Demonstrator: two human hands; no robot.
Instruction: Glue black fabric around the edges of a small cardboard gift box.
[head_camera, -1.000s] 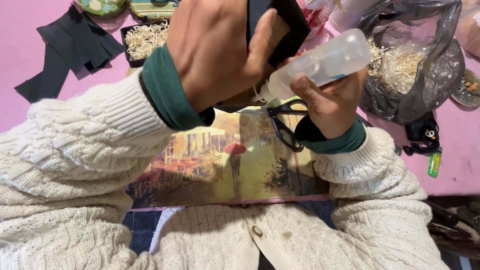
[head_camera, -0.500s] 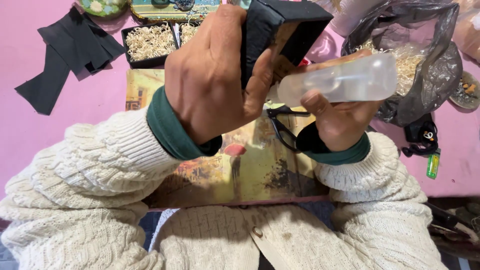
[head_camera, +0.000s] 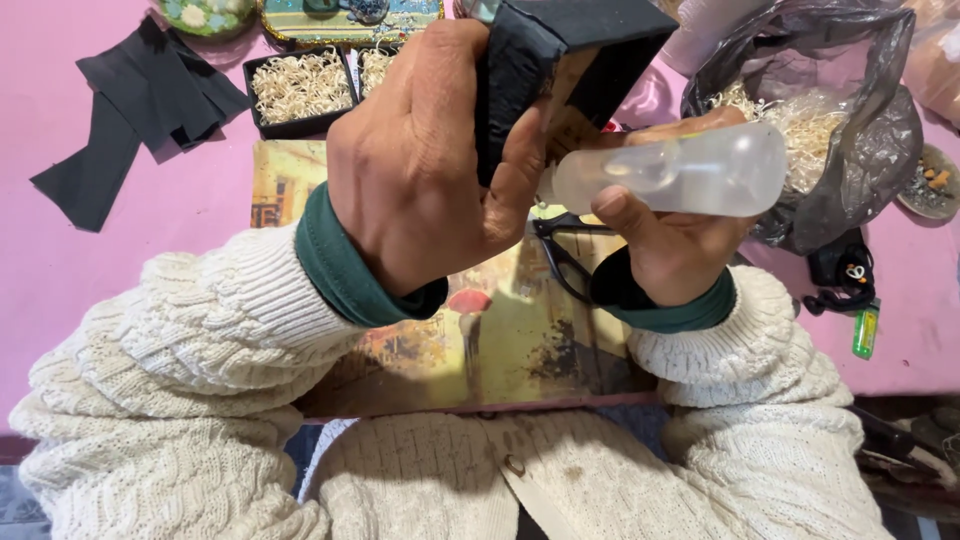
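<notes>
Far left on the pink table (head_camera: 180, 240) we note black fabric strips (head_camera: 120, 110), well apart from the work. Centre: our left hand (head_camera: 430, 170) is clenched round a black box (head_camera: 560, 70), held tilted above the painted board (head_camera: 500, 350). Just right, touching it, our right hand (head_camera: 670, 240) wraps a translucent squeeze bottle (head_camera: 690, 170); long axis runs L–R, nozzle end pointing left into the box, approx. level. Rt hand nearer the bottle; bag of shavings (head_camera: 850, 120) far right.
</notes>
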